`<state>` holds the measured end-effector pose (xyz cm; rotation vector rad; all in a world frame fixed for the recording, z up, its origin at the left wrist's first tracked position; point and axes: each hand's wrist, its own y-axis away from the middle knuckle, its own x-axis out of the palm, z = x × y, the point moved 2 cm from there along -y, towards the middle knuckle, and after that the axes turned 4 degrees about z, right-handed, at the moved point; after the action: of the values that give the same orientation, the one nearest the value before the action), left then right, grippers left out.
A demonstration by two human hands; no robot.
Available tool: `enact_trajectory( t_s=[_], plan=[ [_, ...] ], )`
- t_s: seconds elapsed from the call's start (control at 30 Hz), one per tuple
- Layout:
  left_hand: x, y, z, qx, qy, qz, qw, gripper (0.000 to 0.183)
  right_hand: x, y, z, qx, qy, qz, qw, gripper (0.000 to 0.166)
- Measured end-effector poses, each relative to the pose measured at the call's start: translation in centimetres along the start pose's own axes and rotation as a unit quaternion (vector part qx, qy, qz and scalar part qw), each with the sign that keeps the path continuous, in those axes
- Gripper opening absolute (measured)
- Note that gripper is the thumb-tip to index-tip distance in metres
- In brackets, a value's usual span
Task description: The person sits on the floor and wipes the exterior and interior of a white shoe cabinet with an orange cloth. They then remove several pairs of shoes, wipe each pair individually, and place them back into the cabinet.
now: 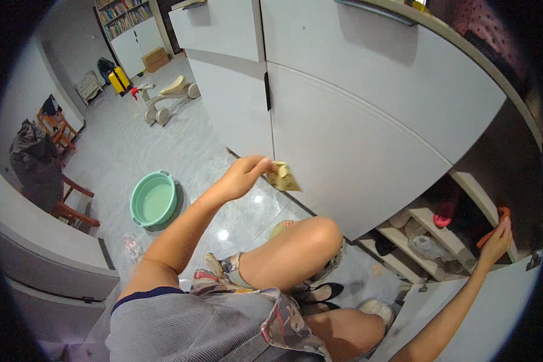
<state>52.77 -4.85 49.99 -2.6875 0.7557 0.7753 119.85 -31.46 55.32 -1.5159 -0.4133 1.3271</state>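
My left hand (249,175) pinches a crumpled yellowish cloth (283,176) in front of the white cabinet door (335,149). At the right, my right hand (497,240) reaches into the open cabinet and is closed around an orange-red item (488,236), perhaps a slipper or sandal, at an upper shelf. A pink-red shoe (443,215) lies in the compartment beside it. On the shelves there is also a clear plastic bag (427,246) with something inside, and a dark shoe (383,244) sits lower down.
A green plastic basin (154,199) with liquid stands on the tiled floor at the left. Black flat shoes (321,292) lie by my legs. The open cabinet door (475,312) is at the lower right. Wooden chairs (74,181) and a child's ride-on toy (169,99) stand farther off.
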Motion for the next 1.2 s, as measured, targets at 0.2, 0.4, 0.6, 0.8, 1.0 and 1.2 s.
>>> enact_trajectory(
  t_s=[0.2, 0.4, 0.6, 0.8, 1.0, 1.2],
  plan=[
    [-2.6, 4.6, 26.1, -0.210, -0.047, -0.111, 0.970, 0.042, 2.8, 0.4, 1.5, 0.065, -0.054, 0.049, 0.995, 0.052],
    [-1.4, 2.8, 25.2, -0.151, -0.298, -0.082, 0.939, 0.028, 1.2, 0.5, 4.0, 0.090, -0.110, 0.055, 0.988, 0.049],
    [9.3, -2.1, -0.1, 0.312, -0.127, -0.181, 0.924, 0.028, -1.9, -0.5, 13.7, 0.000, 0.102, 0.031, 0.994, 0.034],
    [22.3, -1.7, -14.4, 0.721, -0.030, 0.069, 0.688, 0.017, 1.5, -2.6, 28.1, -0.105, -0.164, 0.102, 0.976, 0.028],
    [25.7, -1.5, -16.1, 0.671, -0.060, 0.184, 0.715, 0.017, -2.5, -3.7, 16.3, 0.016, -0.112, 0.223, 0.968, 0.039],
    [24.5, -3.9, -10.1, 0.489, -0.116, 0.293, 0.813, 0.024, -0.7, -9.3, -1.1, 0.224, 0.104, 0.370, 0.895, 0.041]
  ],
)
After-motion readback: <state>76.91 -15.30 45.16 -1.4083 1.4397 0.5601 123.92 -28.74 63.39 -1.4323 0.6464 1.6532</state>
